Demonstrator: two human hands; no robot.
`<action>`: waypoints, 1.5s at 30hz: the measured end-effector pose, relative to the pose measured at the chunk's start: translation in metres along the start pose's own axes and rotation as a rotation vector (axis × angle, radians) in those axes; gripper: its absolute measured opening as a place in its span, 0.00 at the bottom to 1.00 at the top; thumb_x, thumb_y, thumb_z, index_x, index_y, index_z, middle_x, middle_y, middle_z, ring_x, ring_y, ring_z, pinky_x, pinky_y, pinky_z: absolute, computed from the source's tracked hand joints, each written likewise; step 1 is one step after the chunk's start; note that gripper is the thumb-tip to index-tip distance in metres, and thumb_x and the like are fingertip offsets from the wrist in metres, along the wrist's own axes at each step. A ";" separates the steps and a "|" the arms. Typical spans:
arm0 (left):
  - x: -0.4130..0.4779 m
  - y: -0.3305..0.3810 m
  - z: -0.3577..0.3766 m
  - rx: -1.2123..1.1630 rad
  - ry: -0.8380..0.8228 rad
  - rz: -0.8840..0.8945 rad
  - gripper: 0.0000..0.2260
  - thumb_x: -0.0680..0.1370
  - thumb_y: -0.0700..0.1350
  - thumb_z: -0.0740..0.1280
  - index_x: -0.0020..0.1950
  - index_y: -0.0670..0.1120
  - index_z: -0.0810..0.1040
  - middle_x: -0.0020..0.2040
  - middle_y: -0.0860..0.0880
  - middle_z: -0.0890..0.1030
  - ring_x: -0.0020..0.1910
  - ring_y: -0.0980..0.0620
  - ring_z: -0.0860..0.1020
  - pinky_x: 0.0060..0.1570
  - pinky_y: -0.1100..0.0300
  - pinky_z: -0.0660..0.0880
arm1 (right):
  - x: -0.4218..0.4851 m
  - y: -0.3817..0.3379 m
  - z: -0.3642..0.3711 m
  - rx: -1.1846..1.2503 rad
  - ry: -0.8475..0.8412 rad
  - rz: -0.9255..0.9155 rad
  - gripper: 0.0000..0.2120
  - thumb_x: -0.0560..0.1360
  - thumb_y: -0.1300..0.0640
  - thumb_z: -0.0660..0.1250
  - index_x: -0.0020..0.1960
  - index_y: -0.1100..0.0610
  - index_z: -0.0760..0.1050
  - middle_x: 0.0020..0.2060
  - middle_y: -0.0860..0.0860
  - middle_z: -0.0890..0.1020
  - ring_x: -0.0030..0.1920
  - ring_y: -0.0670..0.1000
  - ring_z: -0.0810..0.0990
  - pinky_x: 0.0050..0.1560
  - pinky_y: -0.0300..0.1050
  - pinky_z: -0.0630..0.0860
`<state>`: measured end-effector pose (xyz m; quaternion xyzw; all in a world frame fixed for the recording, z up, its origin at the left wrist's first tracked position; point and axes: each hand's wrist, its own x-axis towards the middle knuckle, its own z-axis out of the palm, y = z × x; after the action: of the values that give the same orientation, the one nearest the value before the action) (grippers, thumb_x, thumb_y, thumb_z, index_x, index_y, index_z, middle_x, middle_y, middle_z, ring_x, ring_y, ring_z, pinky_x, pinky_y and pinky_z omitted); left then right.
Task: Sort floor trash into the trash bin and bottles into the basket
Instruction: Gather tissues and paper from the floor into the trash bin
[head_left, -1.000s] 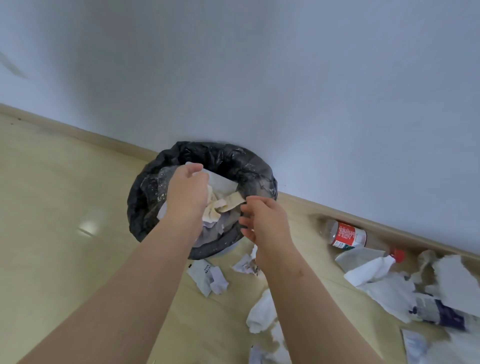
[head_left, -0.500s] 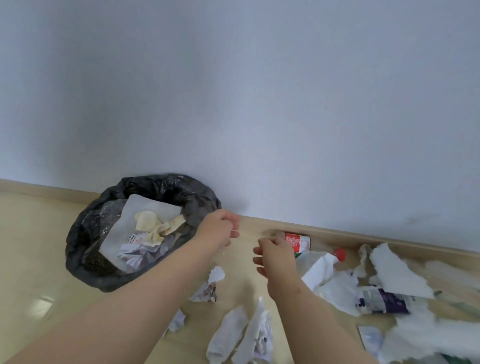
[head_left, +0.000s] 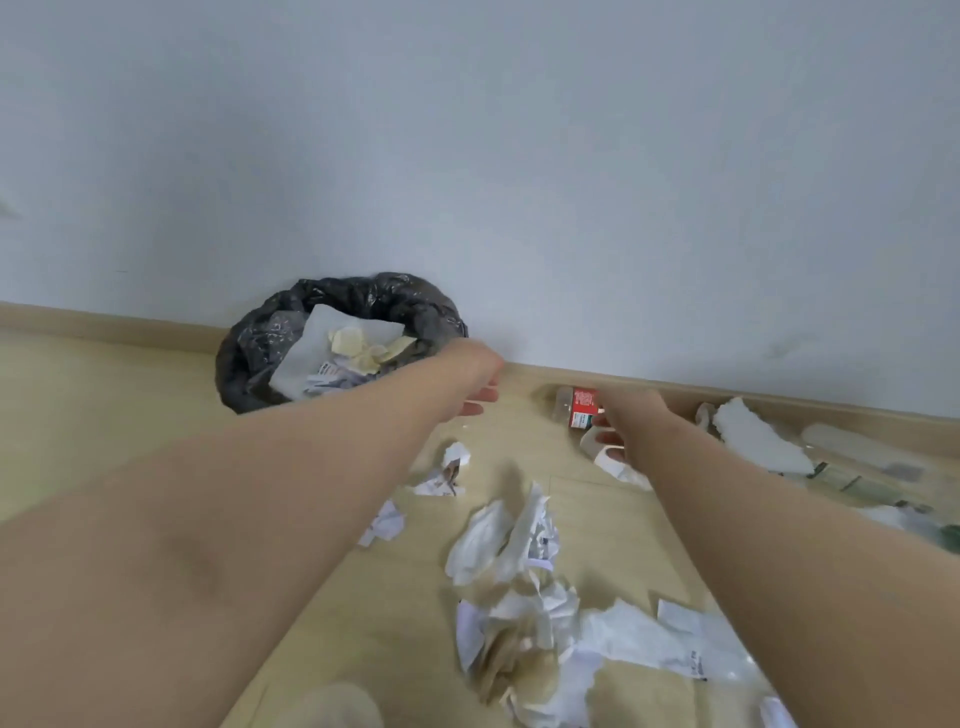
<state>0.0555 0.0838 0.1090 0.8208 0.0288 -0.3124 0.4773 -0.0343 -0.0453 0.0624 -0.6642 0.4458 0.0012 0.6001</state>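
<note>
Bottle (head_left: 579, 411) with a red label lies on the pale wood floor (head_left: 104, 415) by the wall (head_left: 467, 156), just beside the right hand (head_left: 631, 423), whose grip is too blurred to tell. The left hand (head_left: 475, 387), loose and empty, hovers near the bin (head_left: 236, 364). The likely next step is grasping the bottle. Paper (head_left: 498, 540) litters the floor.

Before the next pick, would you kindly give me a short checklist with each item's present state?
1. Free left hand: ok, fingers relaxed, holding nothing.
2. Grip of right hand: cannot tell, blurred, just above the bottle.
3. Reach to bottle: ok, it lies on its side by the baseboard, uncovered at the label.
4. Open bin: ok, mouth clear, paper inside.
5. Basket in view: not ok, none seen.
6. Floor sorted: not ok, crumpled paper lies between the arms.
</note>
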 end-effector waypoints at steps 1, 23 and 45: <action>-0.002 -0.003 -0.009 0.029 0.005 0.045 0.13 0.80 0.40 0.58 0.65 0.44 0.73 0.48 0.49 0.77 0.36 0.56 0.76 0.38 0.61 0.73 | -0.014 -0.008 -0.006 -0.110 -0.019 -0.031 0.08 0.78 0.63 0.59 0.40 0.59 0.68 0.35 0.54 0.71 0.31 0.49 0.68 0.33 0.40 0.65; -0.037 -0.116 0.028 -0.126 -0.059 -0.005 0.07 0.80 0.39 0.57 0.45 0.43 0.72 0.38 0.48 0.75 0.36 0.51 0.76 0.41 0.59 0.73 | -0.082 0.098 0.034 -0.296 0.011 -0.021 0.11 0.77 0.61 0.57 0.56 0.62 0.71 0.42 0.56 0.73 0.36 0.53 0.72 0.38 0.43 0.67; -0.022 -0.256 0.073 0.844 -0.321 0.191 0.20 0.76 0.41 0.61 0.68 0.52 0.70 0.68 0.46 0.71 0.65 0.45 0.72 0.65 0.56 0.69 | -0.075 0.229 0.068 -0.845 -0.243 -0.161 0.27 0.71 0.56 0.66 0.69 0.50 0.66 0.63 0.54 0.68 0.63 0.55 0.71 0.62 0.44 0.70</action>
<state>-0.0862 0.1702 -0.1005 0.8836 -0.2509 -0.3746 0.1266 -0.1788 0.0804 -0.0992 -0.8788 0.2792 0.2144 0.3222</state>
